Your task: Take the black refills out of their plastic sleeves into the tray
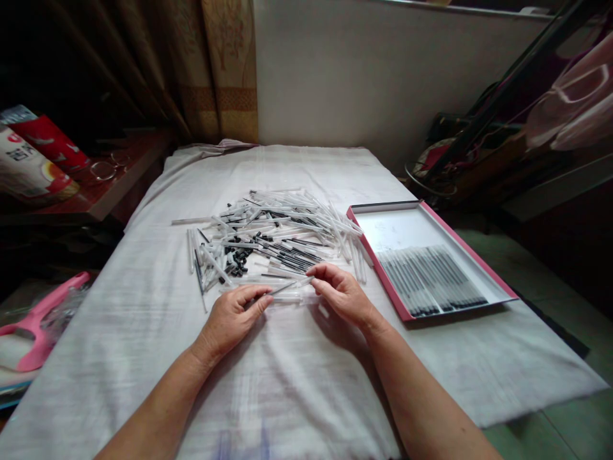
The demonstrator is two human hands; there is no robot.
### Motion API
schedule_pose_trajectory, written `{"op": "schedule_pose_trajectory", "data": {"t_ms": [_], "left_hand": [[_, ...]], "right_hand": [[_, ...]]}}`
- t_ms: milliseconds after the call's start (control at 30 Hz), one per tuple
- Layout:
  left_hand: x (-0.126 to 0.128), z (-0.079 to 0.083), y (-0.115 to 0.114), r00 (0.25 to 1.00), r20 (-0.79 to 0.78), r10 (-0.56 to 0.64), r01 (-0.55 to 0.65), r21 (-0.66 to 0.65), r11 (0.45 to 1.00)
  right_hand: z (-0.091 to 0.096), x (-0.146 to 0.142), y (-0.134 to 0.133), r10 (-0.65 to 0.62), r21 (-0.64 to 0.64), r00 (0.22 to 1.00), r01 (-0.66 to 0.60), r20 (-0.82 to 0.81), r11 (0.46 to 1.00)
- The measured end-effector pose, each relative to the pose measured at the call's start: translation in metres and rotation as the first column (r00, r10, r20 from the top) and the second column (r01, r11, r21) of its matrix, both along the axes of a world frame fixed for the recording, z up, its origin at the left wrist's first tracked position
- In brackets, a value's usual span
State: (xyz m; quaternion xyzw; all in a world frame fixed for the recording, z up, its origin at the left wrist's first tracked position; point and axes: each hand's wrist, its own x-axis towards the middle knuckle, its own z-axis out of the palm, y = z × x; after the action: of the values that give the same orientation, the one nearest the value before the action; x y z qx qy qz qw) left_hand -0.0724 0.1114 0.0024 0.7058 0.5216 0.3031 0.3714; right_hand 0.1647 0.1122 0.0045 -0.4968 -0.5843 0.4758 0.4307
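Observation:
My left hand [237, 313] pinches one end of a thin pen refill [282, 289], and my right hand [340, 291] pinches the clear tube at its other end, just above the white cloth. Right behind my hands lies a heap of clear pen barrels, black refills and small black caps [268, 239]. To the right sits a shallow pink-rimmed box lid [378, 265] holding a row of several assembled pens [431, 281].
A white cloth [287, 383] covers the table. On the left are a wooden shelf with red-and-white packets [33, 160], and a pink plastic tool [36, 319] lower down. Curtains and a white wall stand behind; clutter and a dark pole fill the right.

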Motion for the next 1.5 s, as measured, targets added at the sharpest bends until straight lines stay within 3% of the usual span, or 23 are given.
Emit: {"op": "schedule_pose_trajectory", "data": {"t_ms": [433, 567, 733, 1200, 1500], "left_hand": [[0.001, 0.000, -0.001, 0.996, -0.067, -0.056, 0.058, 0.032, 0.998], [0.002, 0.003, -0.003, 0.990, -0.095, -0.104, 0.109, 0.048, 0.993], [0.001, 0.005, -0.003, 0.976, -0.133, -0.173, 0.188, 0.113, 0.976], [0.009, -0.008, -0.006, 0.964, -0.209, -0.165, 0.234, 0.368, 0.900], [0.012, -0.012, -0.004, 0.973, -0.170, -0.159, 0.214, 0.388, 0.896]], "right_hand": [[-0.008, -0.001, -0.001, 0.034, 0.007, 0.998, -0.034, 0.055, 0.999], [-0.005, -0.002, -0.003, 0.121, -0.100, 0.993, -0.120, 0.004, 0.988], [-0.001, 0.001, -0.006, 0.244, -0.260, 0.967, -0.256, -0.076, 0.931], [-0.008, 0.002, -0.003, 0.275, -0.251, 0.959, -0.282, -0.061, 0.926], [-0.010, -0.001, -0.002, 0.242, -0.241, 0.964, -0.261, -0.108, 0.935]]}}
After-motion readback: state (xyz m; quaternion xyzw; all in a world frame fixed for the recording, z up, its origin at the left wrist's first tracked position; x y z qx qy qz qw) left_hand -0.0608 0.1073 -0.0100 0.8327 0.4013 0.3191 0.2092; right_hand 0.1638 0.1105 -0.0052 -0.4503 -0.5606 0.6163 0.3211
